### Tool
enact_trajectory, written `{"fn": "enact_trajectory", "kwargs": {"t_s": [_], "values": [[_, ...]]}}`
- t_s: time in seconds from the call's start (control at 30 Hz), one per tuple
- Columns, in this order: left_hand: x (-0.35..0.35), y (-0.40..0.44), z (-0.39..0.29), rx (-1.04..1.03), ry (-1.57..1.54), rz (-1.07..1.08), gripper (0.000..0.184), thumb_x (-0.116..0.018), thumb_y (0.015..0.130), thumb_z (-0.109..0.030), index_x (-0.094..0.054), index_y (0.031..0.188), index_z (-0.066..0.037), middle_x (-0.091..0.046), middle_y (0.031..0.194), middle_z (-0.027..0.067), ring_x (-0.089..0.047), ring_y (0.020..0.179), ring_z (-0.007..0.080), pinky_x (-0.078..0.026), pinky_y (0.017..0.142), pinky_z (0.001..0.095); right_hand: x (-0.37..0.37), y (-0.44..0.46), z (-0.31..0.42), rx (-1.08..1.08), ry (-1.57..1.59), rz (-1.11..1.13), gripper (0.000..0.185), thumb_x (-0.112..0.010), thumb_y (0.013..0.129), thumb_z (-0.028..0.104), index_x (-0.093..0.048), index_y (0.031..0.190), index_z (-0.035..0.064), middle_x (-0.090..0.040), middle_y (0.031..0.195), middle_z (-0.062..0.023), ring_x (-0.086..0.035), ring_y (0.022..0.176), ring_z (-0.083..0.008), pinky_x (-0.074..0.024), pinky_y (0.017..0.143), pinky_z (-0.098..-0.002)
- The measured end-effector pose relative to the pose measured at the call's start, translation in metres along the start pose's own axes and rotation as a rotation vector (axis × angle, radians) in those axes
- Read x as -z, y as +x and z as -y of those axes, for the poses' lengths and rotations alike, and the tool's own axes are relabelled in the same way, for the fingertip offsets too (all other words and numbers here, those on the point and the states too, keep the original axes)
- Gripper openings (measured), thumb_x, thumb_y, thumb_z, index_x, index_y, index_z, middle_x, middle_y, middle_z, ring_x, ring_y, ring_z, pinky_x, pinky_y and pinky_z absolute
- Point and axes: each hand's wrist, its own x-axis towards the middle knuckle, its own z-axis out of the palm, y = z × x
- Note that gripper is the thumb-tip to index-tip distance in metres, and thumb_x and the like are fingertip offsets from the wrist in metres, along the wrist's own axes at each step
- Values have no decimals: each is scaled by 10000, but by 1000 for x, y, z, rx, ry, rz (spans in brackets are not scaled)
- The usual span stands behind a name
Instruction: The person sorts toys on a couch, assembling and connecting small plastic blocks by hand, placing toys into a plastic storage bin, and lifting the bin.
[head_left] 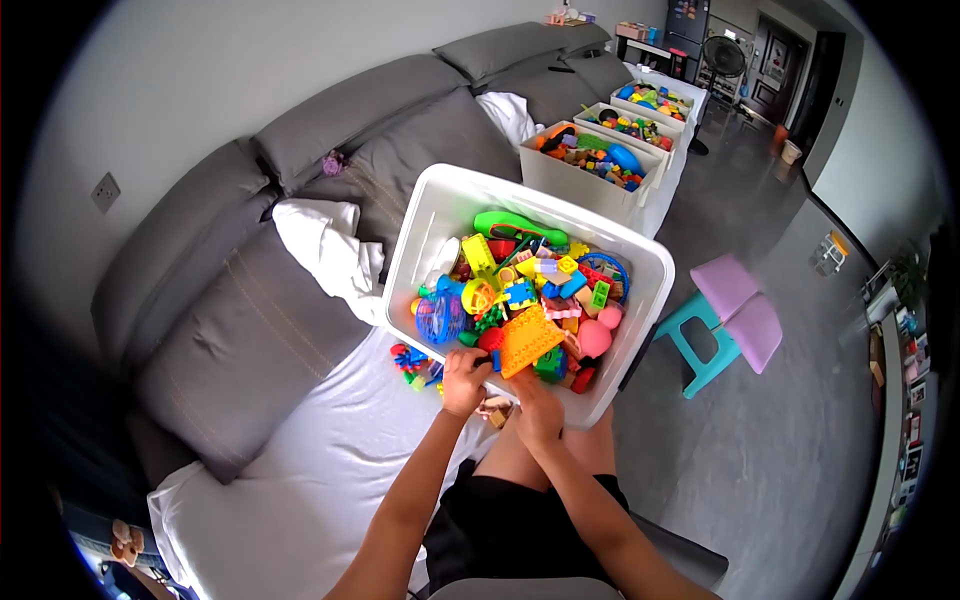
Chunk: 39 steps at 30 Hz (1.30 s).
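A white plastic bin (425, 205) full of mixed toys is tilted over my lap. My left hand (466, 382) is at its near rim, fingers curled round something dark and small that I cannot make out. Just to the right, my right hand (537, 408) has its fingers at the lower edge of an orange studded plate (530, 338), closed on it. Around the plate lie a blue mesh ball (441, 317), a pink ball (594, 338), a green block (550, 364) and a long green toy (520, 228).
Three more toy bins, the nearest a white one (575, 185), line the back right. A grey sofa (240, 340) runs along the left, with a white cloth (325, 250). Loose toys (415, 368) lie beside the bin. A teal and pink stool (700, 330) stands right.
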Motion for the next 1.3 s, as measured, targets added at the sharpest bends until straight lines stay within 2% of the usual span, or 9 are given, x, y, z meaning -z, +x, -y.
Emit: {"fn": "enact_trajectory", "kwargs": {"t_s": [0.07, 0.23, 0.6, 0.73, 0.8, 0.9, 0.97, 1.13, 1.3], "values": [[2, 40, -7, -27, -8, -16, 230, -605, 549, -39, -653, 759, -120, -585, 946, 25, -537, 908, 250, -404, 798, 386, 15, 32, -7, -41, -62, -11, 331, -568, 619, -26, -643, 908, 118, -642, 827, -64, -613, 689, -273, -481, 587, -364], [-24, 126, -6, -188, 1, -94, 169, -587, 557, -40, -631, 690, -133, -595, 792, -25, -535, 816, 187, -404, 717, 334, 32, 98, -44, 14, -99, -110, 290, -590, 598, -15, -645, 865, 82, -632, 736, -63, -605, 643, -251, -470, 560, -369], [-1, 162, 29, -166, 111, -125, 147, -592, 503, -67, -606, 638, -124, -597, 742, -41, -530, 782, 197, -444, 696, 324, 14, 153, -22, 98, -142, -41, 251, -590, 582, -15, -640, 814, 66, -615, 658, -68, -586, 558, -241, -452, 507, -350], [8, 174, 42, -50, 238, -312, 194, -574, 537, -6, -629, 677, -128, -610, 863, -27, -526, 847, 220, -433, 730, 339, -2, 176, -6, 40, -184, -10, 259, -586, 580, -6, -645, 822, 67, -621, 678, -72, -590, 576, -240, -454, 517, -347], [9, 170, 59, 208, 242, -308, 345, -553, 614, 47, -624, 911, -114, -566, 1043, 63, -501, 935, 288, -404, 820, 385, -5, 181, -2, 41, -178, -75, 276, -587, 578, -7, -649, 835, 68, -623, 685, -71, -590, 578, -241, -453, 520, -347], [17, 127, 71, 268, 187, -302, 479, -535, 682, 57, -531, 1133, -105, -446, 1211, 141, -436, 1064, 359, -379, 902, 425, 3, 167, 11, 132, 1, -242, 267, -555, 625, -43, -639, 862, 50, -638, 833, -83, -604, 736, -247, -469, 620, -342], [18, 77, 81, 350, 165, -267, 421, -523, 688, 51, -542, 1090, -73, -472, 1182, 144, -441, 1081, 355, -363, 921, 423, 7, 151, 21, 217, 193, -329, 269, -532, 660, -64, -623, 891, 39, -619, 962, -85, -582, 873, -264, -463, 696, -348], [0, -54, 131, 657, 167, -145, 406, -535, 679, 10, -541, 1075, -76, -524, 1107, 146, -470, 1054, 317, -347, 919, 415, -63, 61, 7, -74, 457, 72, 288, -538, 675, -30, -613, 938, 59, -601, 945, -111, -547, 869, -310, -450, 739, -380], [-16, -64, 174, 903, 165, -22, 409, -596, 760, -196, -515, 1145, -84, -521, 1130, 167, -464, 1082, 321, -343, 933, 409, -127, -5, -25, -238, 131, 619, 436, -623, 704, 180, -552, 1109, 35, -482, 1168, -184, -447, 1067, -340, -371, 916, -414]]}}
